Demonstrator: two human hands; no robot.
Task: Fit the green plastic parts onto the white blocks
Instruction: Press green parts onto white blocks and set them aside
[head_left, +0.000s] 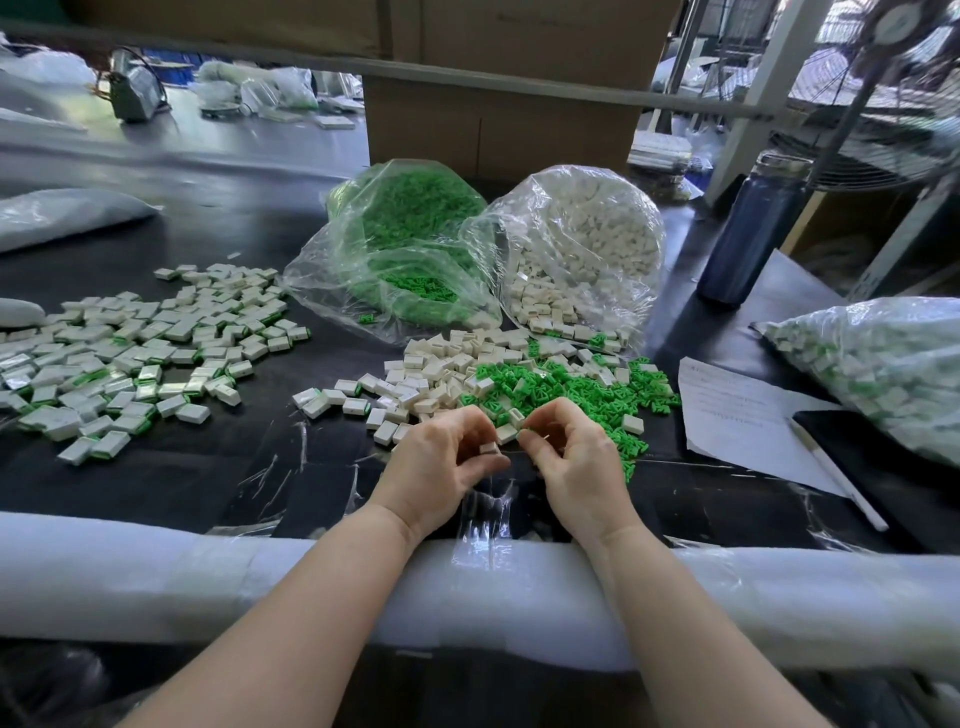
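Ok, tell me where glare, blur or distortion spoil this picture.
Head view: wide-angle bending curves the foam rail and the top bar; glare sits on the clear bags and the tape; the fan and the far bench look soft; the hands, left and right, hide most of the block they hold.

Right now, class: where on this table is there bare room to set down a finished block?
Bare dark table lies between the finished pile and the left hand. Crowded: around the loose white blocks and green parts.
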